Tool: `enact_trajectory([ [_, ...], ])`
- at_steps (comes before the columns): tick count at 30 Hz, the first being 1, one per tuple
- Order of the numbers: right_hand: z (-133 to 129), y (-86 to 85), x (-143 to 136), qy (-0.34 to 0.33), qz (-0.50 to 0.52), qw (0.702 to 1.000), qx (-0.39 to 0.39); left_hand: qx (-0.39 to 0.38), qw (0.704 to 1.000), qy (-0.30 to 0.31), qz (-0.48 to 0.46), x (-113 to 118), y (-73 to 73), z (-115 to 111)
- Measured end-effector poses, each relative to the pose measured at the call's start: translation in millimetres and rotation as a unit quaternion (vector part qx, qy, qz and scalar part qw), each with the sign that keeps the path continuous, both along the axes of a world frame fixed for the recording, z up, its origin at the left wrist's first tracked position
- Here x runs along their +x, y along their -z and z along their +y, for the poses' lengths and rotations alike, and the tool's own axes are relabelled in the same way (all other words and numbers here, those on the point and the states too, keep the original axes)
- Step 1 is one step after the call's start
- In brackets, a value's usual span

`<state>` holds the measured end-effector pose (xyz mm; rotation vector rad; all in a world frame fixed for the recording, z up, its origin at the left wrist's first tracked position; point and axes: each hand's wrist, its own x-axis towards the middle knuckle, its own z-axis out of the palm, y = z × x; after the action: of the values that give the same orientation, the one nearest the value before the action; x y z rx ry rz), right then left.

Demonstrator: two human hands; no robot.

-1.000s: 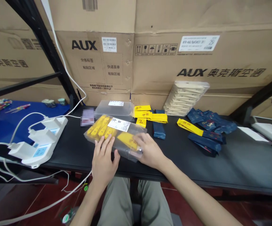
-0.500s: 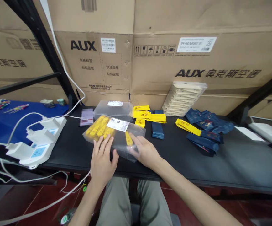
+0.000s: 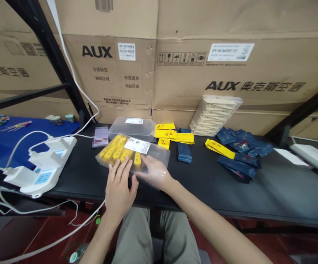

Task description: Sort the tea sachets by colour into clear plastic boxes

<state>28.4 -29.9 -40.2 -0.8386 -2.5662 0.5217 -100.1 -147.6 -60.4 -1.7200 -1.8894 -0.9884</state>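
A translucent plastic box (image 3: 159,154) with a white label lies on the black table in front of me. Several yellow packets (image 3: 115,148) stand in a row in its left part. My left hand (image 3: 120,187) rests on the box's front edge, fingers stretched over the top and thumb apart. Reaching in through the right end, my right hand (image 3: 155,172) shows through the plastic. Its fingers are closed on a single yellow packet (image 3: 137,158), just right of the row. The fingertips are partly blurred by the plastic.
Behind stands a second translucent box (image 3: 133,127), with yellow strips (image 3: 175,135) and a dark blue packet (image 3: 184,152) beside it. Cream packets (image 3: 214,115) lean on the carton. Dark blue packets (image 3: 243,143) lie at right. A white power strip (image 3: 49,168) with cables is at left.
My right hand has moved left, deeper into the box, carrying the single yellow packet close to the row. The left hand stays on the front edge.
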Motion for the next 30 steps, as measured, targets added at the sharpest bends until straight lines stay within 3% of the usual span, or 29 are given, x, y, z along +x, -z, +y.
enact_trajectory([
  [3,0.1,2.7,4.2,-0.054,0.015,0.998,0.041,0.005,1.000,0.002,0.004,-0.2,0.5,0.1],
  [9,-4.4,6.0,9.6,-0.091,0.015,0.991,0.096,0.002,1.000,0.003,0.008,0.1,-0.8,-0.9],
  [21,-4.8,6.2,8.8,-0.114,0.038,0.989,0.085,-0.001,1.000,0.004,0.017,0.8,0.3,-1.0],
  [26,3.6,-6.3,36.1,-0.101,0.063,0.990,0.075,0.003,1.000,0.003,0.013,0.8,1.0,-0.4],
  [30,23.6,-20.0,79.5,-0.022,0.125,0.988,0.091,0.000,1.000,0.000,0.014,0.7,-0.3,-1.1],
])
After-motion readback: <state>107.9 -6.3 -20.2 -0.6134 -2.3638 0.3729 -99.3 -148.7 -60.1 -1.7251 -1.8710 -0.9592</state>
